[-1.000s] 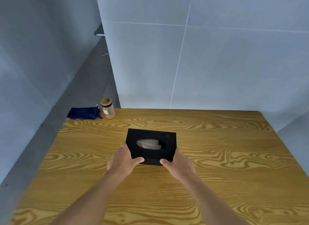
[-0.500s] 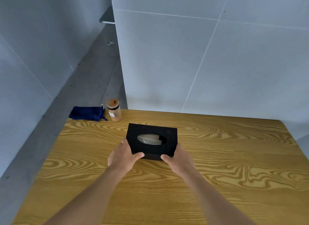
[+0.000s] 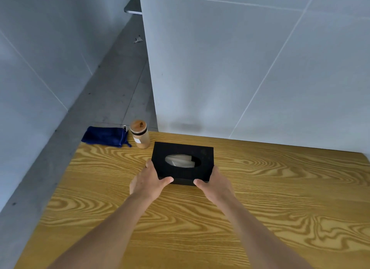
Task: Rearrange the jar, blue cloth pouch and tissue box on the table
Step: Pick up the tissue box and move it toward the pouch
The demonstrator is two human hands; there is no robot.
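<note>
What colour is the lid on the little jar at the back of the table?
Light wood-coloured, with a dark band beneath it; the jar shows only in the head view.

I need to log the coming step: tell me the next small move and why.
Probably slide the tissue box a little farther toward the jar, then let go: left hand and right hand grip its near corners, and bare table separates it from the jar.

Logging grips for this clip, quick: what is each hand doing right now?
Left hand: closed on the left end of the tissue box.
Right hand: closed on the box's right end.
</note>
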